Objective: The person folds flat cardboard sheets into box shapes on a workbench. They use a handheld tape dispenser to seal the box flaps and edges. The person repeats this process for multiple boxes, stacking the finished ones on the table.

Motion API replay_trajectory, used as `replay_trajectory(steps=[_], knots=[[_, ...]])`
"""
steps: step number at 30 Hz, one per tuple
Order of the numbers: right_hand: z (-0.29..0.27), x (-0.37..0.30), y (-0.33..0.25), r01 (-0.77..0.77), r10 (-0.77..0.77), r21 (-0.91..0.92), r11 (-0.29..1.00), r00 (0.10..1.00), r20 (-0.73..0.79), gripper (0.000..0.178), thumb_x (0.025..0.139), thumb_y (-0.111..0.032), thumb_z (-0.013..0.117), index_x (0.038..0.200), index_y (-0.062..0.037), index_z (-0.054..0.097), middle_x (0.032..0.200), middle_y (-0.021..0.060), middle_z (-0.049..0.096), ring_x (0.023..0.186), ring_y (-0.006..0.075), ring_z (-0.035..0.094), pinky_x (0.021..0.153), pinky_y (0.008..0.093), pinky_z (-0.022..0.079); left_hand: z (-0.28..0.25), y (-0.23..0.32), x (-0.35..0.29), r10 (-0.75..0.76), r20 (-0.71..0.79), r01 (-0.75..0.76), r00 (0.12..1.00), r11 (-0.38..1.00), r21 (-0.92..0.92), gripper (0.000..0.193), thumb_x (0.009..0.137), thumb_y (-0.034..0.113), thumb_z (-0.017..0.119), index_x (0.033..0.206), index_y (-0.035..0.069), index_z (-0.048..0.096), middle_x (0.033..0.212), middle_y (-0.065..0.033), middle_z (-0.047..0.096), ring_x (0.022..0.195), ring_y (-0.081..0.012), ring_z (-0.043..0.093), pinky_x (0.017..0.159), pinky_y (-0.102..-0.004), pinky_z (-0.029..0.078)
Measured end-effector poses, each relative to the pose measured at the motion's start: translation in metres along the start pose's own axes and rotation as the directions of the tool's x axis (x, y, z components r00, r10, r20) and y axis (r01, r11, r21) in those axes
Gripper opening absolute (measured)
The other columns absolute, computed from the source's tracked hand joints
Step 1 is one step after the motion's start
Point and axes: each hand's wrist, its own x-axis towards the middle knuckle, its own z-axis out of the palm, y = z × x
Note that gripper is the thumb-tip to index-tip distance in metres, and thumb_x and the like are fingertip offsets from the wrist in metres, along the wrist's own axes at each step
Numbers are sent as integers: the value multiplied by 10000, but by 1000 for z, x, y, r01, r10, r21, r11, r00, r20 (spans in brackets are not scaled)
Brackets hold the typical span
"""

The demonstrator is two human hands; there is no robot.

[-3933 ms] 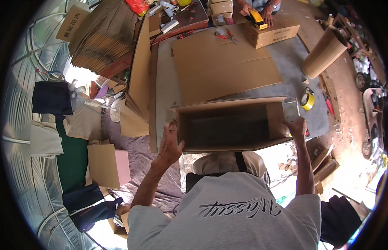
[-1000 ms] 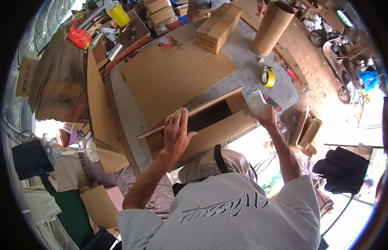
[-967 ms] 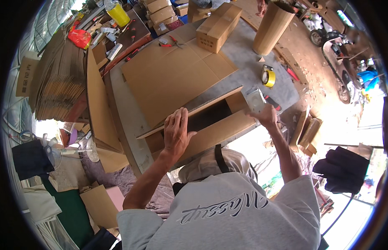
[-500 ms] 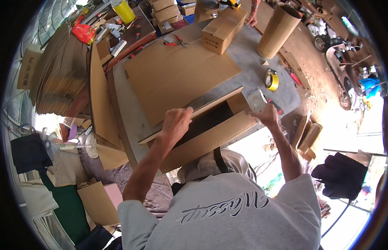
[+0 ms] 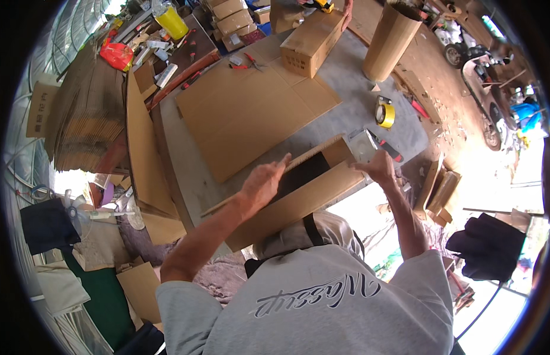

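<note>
A long open cardboard box [image 5: 298, 201] lies at the near edge of the table, its inside dark. My left hand [image 5: 263, 184] lies over the box's far long side, fingers stretched out toward the right. At the box's right end is my right hand [image 5: 379, 168], its thumb reaching toward the near wall's top corner and apart from the fingers. Beyond the box, a flat cardboard sheet [image 5: 251, 112] is spread on the grey table [image 5: 352, 97].
A taped carton [image 5: 310, 50] stands at the far side, another person's hand [image 5: 347, 15] on it. Near it are a cardboard tube [image 5: 393, 44], a yellow tape roll [image 5: 385, 115], a red-handled cutter [image 5: 388, 149] and pliers [image 5: 249, 64]. Stacked cardboard sheets [image 5: 89, 112] rise at left.
My left hand has moved right and away along the box's far side, and its fingers have straightened. The raised far flap now sits lower. The far carton has shifted slightly left, the other person's hand on it.
</note>
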Motion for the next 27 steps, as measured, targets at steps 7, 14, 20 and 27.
replay_trajectory(steps=[7, 14, 20, 27], knots=[[-3, -1, -8, -23, 23, -26, 999, 1000, 9, 771, 491, -613, 942, 697, 61, 628, 661, 176, 633, 634, 269, 626, 624, 455, 510, 39, -3, -3, 101, -344, -255, 933, 861, -440, 742, 955, 280, 648, 1597, 70, 340, 1590, -269, 372, 1429, -414, 429, 1213, -460, 331], [-7, 3, -12, -9, 11, -44, 999, 998, 56, 772, 529, -628, 935, 732, 61, 653, 645, 139, 629, 615, 234, 612, 627, 421, 512, 50, 32, -15, 110, -372, -116, 922, 993, 6, 814, 929, 559, 645, 1619, 257, 337, 1664, -272, 194, 1486, -481, 297, 1186, -660, 226], [-3, 30, 17, -119, 102, 534, 837, 993, 60, 558, 788, -462, 855, 862, 72, 709, 728, 97, 688, 647, 203, 641, 642, 378, 514, 49, 37, -16, 93, -370, -98, 924, 995, 5, 718, 977, 444, 620, 1611, 241, 351, 1663, -272, 197, 1487, -477, 299, 1194, -664, 202], [-9, 90, 6, -72, 145, 987, 141, 988, 52, 387, 979, -316, 730, 1181, 5, 653, 995, 80, 708, 901, 196, 686, 855, 371, 555, 45, 51, -22, 153, -324, -115, 934, 985, 132, 688, 986, 411, 616, 1607, 272, 355, 1674, -257, 190, 1517, -451, 262, 1206, -666, 166]])
